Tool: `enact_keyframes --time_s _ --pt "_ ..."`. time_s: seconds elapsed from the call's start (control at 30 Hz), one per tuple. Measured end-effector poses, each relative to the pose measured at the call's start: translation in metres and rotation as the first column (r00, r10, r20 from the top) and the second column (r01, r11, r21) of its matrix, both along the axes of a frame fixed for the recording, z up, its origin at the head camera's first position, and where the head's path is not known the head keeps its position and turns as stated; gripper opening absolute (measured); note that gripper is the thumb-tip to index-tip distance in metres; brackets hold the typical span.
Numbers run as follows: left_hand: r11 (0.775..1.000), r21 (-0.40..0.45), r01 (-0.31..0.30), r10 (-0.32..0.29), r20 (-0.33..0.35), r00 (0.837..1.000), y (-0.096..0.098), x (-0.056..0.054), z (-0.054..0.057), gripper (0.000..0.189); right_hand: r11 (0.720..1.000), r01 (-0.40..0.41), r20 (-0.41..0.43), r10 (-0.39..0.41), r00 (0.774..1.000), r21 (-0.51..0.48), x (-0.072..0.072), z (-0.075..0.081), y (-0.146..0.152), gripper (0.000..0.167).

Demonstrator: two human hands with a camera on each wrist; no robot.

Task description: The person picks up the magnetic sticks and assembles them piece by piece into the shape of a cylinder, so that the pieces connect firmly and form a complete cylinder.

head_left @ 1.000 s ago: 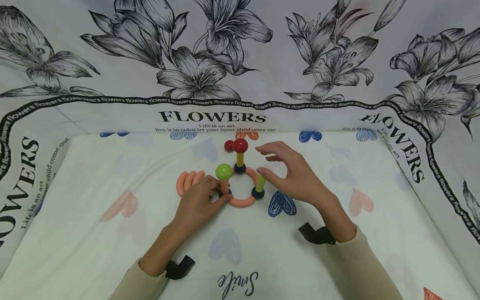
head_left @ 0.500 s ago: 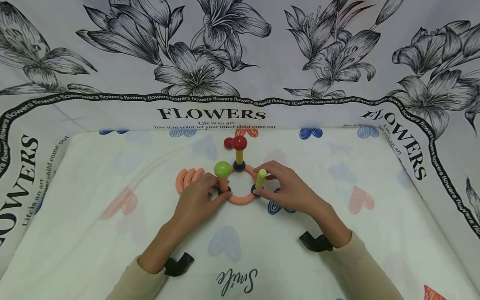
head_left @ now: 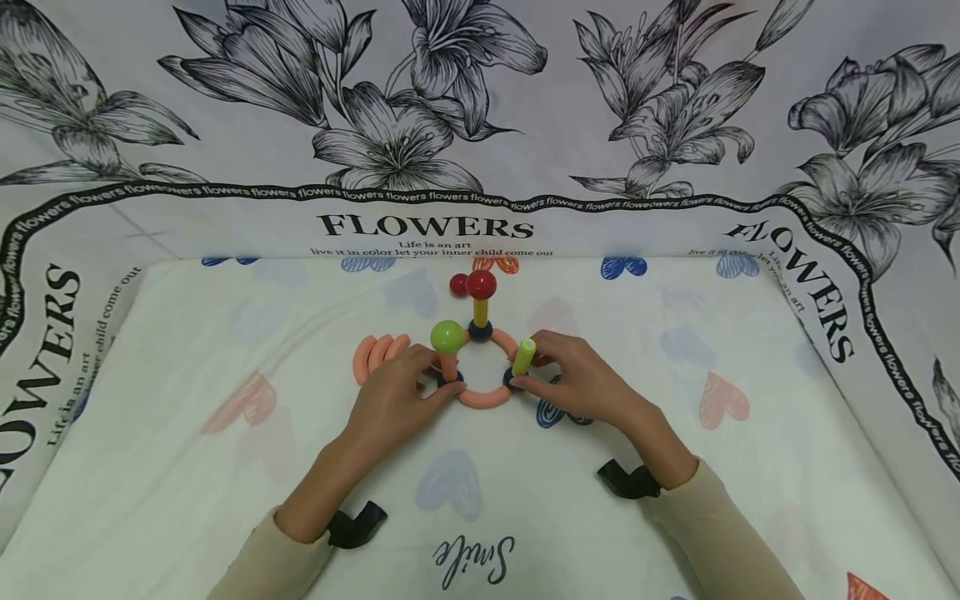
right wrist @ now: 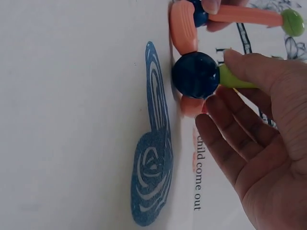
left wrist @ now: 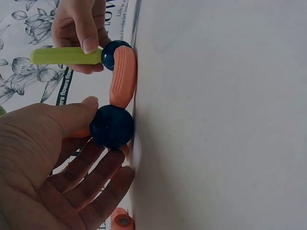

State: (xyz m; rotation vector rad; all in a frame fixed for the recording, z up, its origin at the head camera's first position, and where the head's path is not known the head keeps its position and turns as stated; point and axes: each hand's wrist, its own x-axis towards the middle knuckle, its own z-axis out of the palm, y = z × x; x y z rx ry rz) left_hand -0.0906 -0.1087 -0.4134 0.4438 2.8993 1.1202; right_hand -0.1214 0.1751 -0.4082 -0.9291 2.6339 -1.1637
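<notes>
A ring of curved orange pieces (head_left: pixel 483 400) and dark blue balls lies flat on the cloth. My left hand (head_left: pixel 397 383) holds the left dark blue ball (left wrist: pixel 112 127), thumb and fingers round it at the foot of an upright orange stick (head_left: pixel 448 367) topped by a green ball (head_left: pixel 447 336). My right hand (head_left: pixel 581 379) pinches the lime green stick (head_left: pixel 523 358) low down, by the right dark blue ball (right wrist: pixel 195 75); this stick has a bare upper end and leans slightly right. At the back, a yellow stick (head_left: pixel 480 313) stands on another blue ball (head_left: pixel 480 331), carrying a red ball (head_left: pixel 482 284).
Several loose curved orange pieces (head_left: pixel 372 354) lie left of the ring, partly behind my left hand. A loose red ball (head_left: pixel 459 285) sits behind the yellow stick. The white heart-print cloth (head_left: pixel 637 550) covers the table, and a flower-print sheet (head_left: pixel 525 150) rises behind it.
My right hand has come down and left from above the ring onto the lime green stick, which then tipped slightly right. My left hand stays at its ball.
</notes>
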Motion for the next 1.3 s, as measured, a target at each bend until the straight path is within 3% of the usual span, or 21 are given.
enact_keyframes --time_s 0.43,0.9,1.13,1.3 --pt "1.000 0.029 0.008 -0.008 0.005 1.000 -0.001 0.000 0.000 0.018 0.999 0.010 0.068 -0.007 0.998 -0.049 0.004 -0.004 -0.002 0.021" --pt "1.000 0.003 0.010 -0.010 0.005 1.000 -0.001 0.001 0.001 0.024 1.000 -0.005 0.082 0.006 0.997 -0.008 0.003 -0.002 -0.002 0.021" --pt "0.995 0.042 0.088 -0.093 0.113 0.989 -0.015 -0.002 0.015 0.038 1.000 -0.007 0.082 0.007 0.997 -0.002 0.002 -0.003 -0.001 0.020" --pt "0.996 0.021 0.087 -0.089 0.143 0.986 -0.036 -0.006 0.030 0.040 1.000 0.010 0.093 -0.010 0.996 0.004 0.002 -0.002 -0.002 0.021"
